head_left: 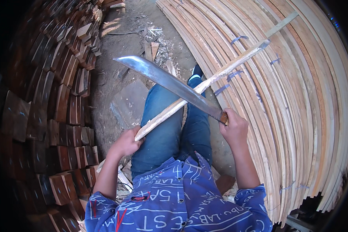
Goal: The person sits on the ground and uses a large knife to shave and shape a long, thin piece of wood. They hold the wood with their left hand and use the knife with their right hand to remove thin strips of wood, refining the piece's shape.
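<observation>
My left hand [126, 142] is closed round the near end of a long wooden stick [163, 117], pale and roughly shaved, which slants up to the right over my thighs. Its far end reaches over the long boards on the right. In my right hand [236, 127] is the handle of a machete [158, 74]. The broad steel blade crosses above the middle of the stick, its curved tip pointing to the upper left. Whether blade and stick touch there, I cannot tell.
Stacked dark wood blocks [62, 100] form a wall on the left. Long pale boards [255, 116], some tied with blue strips, lie bundled along the right. Wood shavings [154, 33] and offcuts litter the dirt floor ahead. A flat grey slab [130, 101] lies left of my legs.
</observation>
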Tool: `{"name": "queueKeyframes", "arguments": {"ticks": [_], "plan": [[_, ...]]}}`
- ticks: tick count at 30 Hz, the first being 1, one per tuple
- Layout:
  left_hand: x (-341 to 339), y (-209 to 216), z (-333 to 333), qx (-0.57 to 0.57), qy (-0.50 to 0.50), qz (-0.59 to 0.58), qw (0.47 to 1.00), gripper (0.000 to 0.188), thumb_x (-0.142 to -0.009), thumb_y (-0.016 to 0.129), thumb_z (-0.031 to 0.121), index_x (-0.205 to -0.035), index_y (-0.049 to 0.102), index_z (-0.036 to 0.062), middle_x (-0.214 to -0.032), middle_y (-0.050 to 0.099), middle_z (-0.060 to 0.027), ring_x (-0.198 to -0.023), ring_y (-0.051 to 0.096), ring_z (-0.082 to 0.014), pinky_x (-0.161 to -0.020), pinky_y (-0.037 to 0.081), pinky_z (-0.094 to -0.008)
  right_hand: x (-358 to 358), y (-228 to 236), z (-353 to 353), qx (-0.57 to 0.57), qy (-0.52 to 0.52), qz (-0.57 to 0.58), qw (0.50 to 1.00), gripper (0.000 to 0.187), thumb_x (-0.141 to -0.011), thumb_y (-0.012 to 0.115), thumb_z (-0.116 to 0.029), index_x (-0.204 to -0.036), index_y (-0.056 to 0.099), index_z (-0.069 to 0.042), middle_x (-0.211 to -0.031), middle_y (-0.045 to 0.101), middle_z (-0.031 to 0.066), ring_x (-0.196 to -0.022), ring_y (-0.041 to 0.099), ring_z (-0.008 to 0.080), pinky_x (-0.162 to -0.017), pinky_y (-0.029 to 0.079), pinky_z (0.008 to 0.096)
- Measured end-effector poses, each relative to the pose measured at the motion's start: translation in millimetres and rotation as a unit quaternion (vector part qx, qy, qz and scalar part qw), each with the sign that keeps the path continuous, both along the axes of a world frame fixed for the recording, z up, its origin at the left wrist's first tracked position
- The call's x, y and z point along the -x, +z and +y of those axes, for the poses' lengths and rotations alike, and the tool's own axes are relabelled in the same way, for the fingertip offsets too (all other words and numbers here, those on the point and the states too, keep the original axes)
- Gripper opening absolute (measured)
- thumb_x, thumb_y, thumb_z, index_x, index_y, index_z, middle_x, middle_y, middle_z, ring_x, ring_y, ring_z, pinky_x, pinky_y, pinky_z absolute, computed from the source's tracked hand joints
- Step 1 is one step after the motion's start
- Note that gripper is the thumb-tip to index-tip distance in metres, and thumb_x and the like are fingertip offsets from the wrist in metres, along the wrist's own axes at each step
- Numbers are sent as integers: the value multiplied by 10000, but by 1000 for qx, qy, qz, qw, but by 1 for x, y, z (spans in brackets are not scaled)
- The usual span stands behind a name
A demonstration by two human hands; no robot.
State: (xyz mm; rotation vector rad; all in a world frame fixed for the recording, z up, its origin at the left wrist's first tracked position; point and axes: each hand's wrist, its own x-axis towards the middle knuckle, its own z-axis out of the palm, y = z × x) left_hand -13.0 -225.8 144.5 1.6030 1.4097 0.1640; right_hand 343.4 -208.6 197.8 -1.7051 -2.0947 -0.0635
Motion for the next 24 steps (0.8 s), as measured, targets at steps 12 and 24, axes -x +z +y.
{"name": "queueKeyframes", "arguments": {"ticks": [12,24], "plan": [[-2,-6,2,13,17,-44,999,265,-801,630,163,-959,547,-32,-851,613,-279,-881,599,-437,-767,453,-457,7,-32,-30,-41,-77,138,987,141,-681,706,-70,-766,600,-31,-634,572,126,-567,599,284,-508,441,358],[66,-30,80,-103,113,65,986,358,-797,623,190,-1065,586,-43,-972,635,-301,-979,607,-438,-867,465,-440,-17,-72,-127,102,-299,289,904,226,-825,709,-168,-772,617,32,-580,499,16,-586,460,108,-540,370,300]]}}
